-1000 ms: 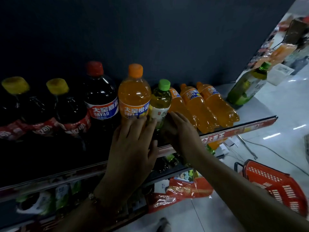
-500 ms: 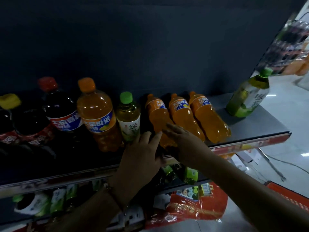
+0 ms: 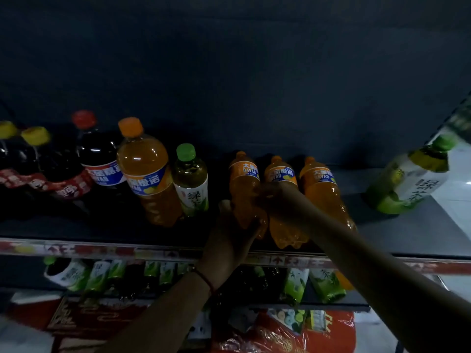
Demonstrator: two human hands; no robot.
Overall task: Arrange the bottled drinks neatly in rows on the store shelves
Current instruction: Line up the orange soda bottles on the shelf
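Observation:
Three small orange soda bottles lean back side by side on the top shelf [image 3: 407, 230]. My left hand [image 3: 229, 233] grips the lower part of the leftmost orange bottle [image 3: 243, 182], with the thumb on its left side. My right hand [image 3: 276, 200] lies over the middle orange bottle [image 3: 285, 233], fingers curled round it towards the leftmost one. The third orange bottle [image 3: 323, 194] lies free just to the right of my forearm. Left of my hands stand a small green tea bottle [image 3: 191, 182] and a large orange soda bottle [image 3: 145, 169].
A dark soda with a red cap [image 3: 99, 154] and two yellow-capped dark bottles [image 3: 35, 159] fill the shelf's left end. Another green tea bottle [image 3: 407, 179] stands alone at the right end. Green tea bottles [image 3: 293, 286] line the lower shelf, with red packages [image 3: 280, 335] below.
Both hands left the small green tea bottle and moved right onto the orange bottles. The view swung right and lower.

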